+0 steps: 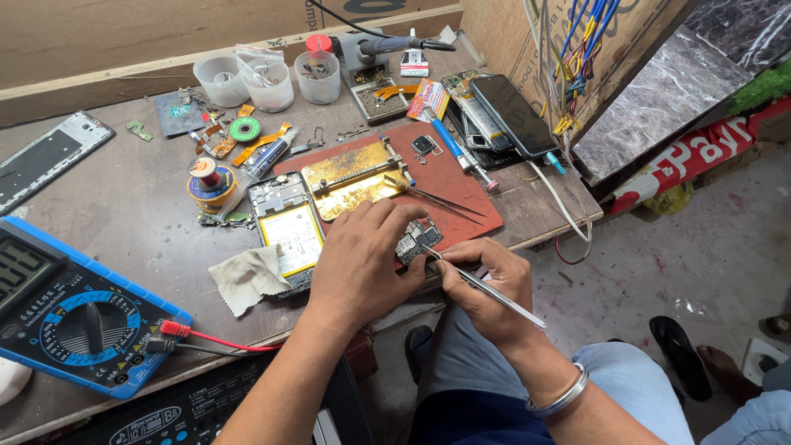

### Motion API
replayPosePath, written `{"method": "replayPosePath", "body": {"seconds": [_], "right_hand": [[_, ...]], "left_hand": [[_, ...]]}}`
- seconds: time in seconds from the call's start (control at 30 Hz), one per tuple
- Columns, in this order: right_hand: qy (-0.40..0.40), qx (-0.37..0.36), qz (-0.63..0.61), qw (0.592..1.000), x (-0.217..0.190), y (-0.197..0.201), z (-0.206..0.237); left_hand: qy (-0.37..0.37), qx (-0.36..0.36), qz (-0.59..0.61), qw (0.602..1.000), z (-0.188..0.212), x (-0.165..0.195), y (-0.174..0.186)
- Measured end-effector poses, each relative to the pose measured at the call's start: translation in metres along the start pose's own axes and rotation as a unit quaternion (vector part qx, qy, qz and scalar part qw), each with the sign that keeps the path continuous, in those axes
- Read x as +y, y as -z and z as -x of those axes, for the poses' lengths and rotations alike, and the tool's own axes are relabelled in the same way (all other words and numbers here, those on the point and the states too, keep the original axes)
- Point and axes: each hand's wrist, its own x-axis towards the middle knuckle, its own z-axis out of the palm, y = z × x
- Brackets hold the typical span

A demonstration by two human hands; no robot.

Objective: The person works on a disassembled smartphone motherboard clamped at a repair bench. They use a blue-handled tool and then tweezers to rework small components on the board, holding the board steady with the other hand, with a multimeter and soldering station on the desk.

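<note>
The left hand (358, 264) grips 1 circuit board (418, 239) at the desk (132, 214) edge. The right hand (482, 284) pinches tweezers (486, 288) against it. The opened phone (284, 231) remains unassembled.

Shiny metal tweezers (493, 290); matt wooden table (140, 214); crumpled cloth (247, 278).

multimeter screen (18, 268): grey, far left | phone screen (515, 115): black, top right | red-white banner (700, 152): right
</note>
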Motion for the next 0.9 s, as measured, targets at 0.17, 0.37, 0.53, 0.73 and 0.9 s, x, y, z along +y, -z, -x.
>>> {"method": "replayPosePath", "body": {"seconds": [0.17, 0.37, 0.53, 0.73, 0.9], "right_hand": [[0.007, 0.009, -0.030, 0.999, 0.001, -0.001, 0.000], [0.028, 0.025, -0.005, 0.999, 0.003, 0.000, 0.001], [-0.035, 0.032, 0.010, 0.999, 0.006, 0.007, 0.007], [-0.005, 0.060, 0.022, 0.998, 0.012, 0.020, 0.006], [-0.027, 0.040, 0.072, 0.996, 0.009, 0.022, 0.004]], "left_hand": [[-0.004, 0.005, 0.008, 1.000, -0.001, 0.000, 0.001], [-0.003, 0.005, 0.002, 1.000, -0.001, -0.001, 0.001], [-0.006, 0.003, 0.000, 1.000, -0.001, -0.001, 0.001], [-0.007, 0.004, -0.005, 1.000, -0.001, -0.001, 0.000], [-0.001, -0.001, -0.002, 1.000, 0.000, 0.000, 0.000]]}}
